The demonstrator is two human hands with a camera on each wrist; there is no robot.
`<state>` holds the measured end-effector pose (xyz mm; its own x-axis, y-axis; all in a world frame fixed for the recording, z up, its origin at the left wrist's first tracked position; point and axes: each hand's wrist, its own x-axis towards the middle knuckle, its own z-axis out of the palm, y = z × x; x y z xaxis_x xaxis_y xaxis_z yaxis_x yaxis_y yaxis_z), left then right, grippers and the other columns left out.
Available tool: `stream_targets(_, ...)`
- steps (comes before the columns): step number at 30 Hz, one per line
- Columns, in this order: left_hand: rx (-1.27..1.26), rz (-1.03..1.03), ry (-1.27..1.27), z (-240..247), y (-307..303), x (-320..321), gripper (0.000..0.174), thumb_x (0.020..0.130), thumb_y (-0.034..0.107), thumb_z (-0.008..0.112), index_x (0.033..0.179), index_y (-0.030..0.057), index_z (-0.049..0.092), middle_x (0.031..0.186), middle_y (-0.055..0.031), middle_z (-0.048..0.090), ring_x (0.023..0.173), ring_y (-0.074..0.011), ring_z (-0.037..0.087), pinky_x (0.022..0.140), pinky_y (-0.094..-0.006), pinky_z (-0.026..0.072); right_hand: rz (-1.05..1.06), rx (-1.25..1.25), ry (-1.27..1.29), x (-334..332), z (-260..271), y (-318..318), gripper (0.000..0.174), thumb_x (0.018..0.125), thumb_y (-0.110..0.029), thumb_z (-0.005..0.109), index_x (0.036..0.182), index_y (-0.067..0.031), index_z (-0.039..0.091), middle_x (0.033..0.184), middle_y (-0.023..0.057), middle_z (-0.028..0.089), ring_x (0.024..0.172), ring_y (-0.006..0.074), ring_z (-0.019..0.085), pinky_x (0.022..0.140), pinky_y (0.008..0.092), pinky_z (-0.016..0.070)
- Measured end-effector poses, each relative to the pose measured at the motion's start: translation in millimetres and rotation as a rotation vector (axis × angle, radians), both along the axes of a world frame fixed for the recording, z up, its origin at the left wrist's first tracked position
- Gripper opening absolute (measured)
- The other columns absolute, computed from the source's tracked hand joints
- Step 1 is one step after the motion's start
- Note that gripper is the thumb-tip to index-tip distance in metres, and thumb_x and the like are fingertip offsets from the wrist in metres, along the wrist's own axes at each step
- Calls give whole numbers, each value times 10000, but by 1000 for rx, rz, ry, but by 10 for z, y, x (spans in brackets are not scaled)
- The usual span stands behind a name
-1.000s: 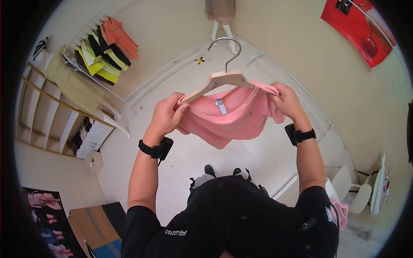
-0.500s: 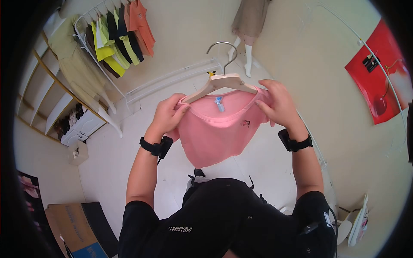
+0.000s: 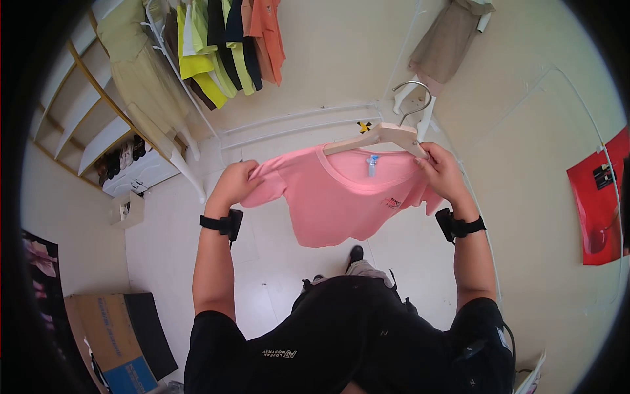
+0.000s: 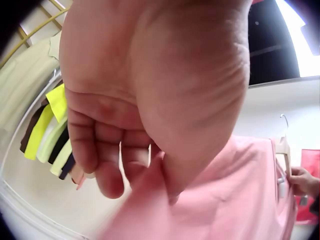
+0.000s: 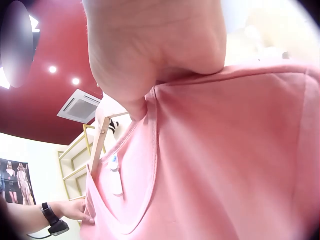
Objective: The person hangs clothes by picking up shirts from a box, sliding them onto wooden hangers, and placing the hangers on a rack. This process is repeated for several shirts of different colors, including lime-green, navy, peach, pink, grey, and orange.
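Note:
A pink T-shirt (image 3: 348, 203) hangs on a pale wooden hanger (image 3: 387, 134) with a metal hook, held up in front of the body. My left hand (image 3: 233, 184) pinches the sleeve between thumb and fingers, stretching it out to the left; the left wrist view shows the cloth under the thumb. With my right hand (image 3: 443, 172) I grip the other shoulder by the neckline, close to the hanger's end. Inside the collar shows a small white and blue label (image 3: 373, 164). The hanger's right tip is hidden behind the right hand and cloth.
Several garments (image 3: 226, 49) hang on a white rail at the upper left, beside a mannequin in a pale dress (image 3: 141, 72). Another mannequin in a brown skirt (image 3: 443, 46) stands at the back. A cardboard box (image 3: 108, 328) sits lower left, and a red poster (image 3: 600, 210) is at right.
My left hand has moved from the left shoulder by the collar out to the sleeve, spreading it leftward. Hanger and collar have shifted right; the right hand keeps hold. The view has turned.

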<state>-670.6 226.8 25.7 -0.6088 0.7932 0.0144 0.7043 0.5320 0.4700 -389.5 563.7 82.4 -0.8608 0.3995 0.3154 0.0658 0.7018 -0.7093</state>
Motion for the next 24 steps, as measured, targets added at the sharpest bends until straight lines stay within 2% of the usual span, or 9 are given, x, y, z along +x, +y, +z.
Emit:
stream_targets(4,75,22,-33,-44,61,-341,241,717,121,688,926,30,609,850,-110,632,766,-253,601,671,-352,475,76,-18,26,-416,2,336,194,826,-53,605,1010,1,583,812,105,595,752,181,579,677,300,467)
stream_targets(7,405,-134,-194,360,590,-227,352,745,145,704,1057,39,581,936,-51,615,859,-174,585,725,-318,476,222,5,64,-849,-54,613,195,810,-36,603,1002,-5,586,816,103,597,737,200,578,668,298,470)
stream_targets(9,370,-235,-306,574,1006,-136,362,745,158,702,1065,41,579,928,-76,610,843,-199,588,724,-318,476,331,45,99,-1197,-60,813,203,797,-27,603,999,-10,587,817,103,596,724,214,576,660,297,472)
stream_targets(13,254,-314,-219,748,1732,-261,335,771,210,677,1040,36,579,856,-123,608,749,-250,592,670,-333,475,507,220,30,-1804,-60,1159,172,758,-86,612,930,-71,616,828,95,610,870,295,567,822,394,430)
stream_targets(16,51,-328,-255,654,2043,-406,304,808,244,629,1015,29,573,768,-177,589,680,-326,575,623,-374,465,647,290,90,-2208,-165,1403,222,729,-47,613,950,-61,602,837,111,590,764,304,554,833,379,448)
stream_targets(19,76,-218,-263,456,2281,-521,236,822,218,622,968,39,571,677,-156,561,611,-303,556,592,-360,444,539,531,253,-2557,-295,1569,370,714,-72,640,1076,-66,564,926,110,586,790,296,557,870,401,436)
stream_targets(20,65,-174,-195,388,2350,-560,228,829,216,598,945,26,551,714,-179,581,653,-353,568,610,-400,453,549,533,254,-2638,-284,1583,370,714,-72,640,1076,-66,564,926,110,586,790,296,557,870,401,436)
stream_targets(23,52,-25,-49,167,2591,-652,217,839,212,564,895,8,519,747,-200,606,682,-400,586,621,-446,471,290,356,413,-2781,-317,1407,457,706,-104,669,1132,-40,515,1000,125,570,853,276,556,829,394,442)
stream_targets(24,51,73,29,82,2692,-677,213,841,209,554,867,3,507,743,-199,610,669,-397,594,614,-451,481,243,5,392,-2784,-360,1272,495,701,-115,693,1148,-29,499,995,130,560,833,259,549,791,373,457)
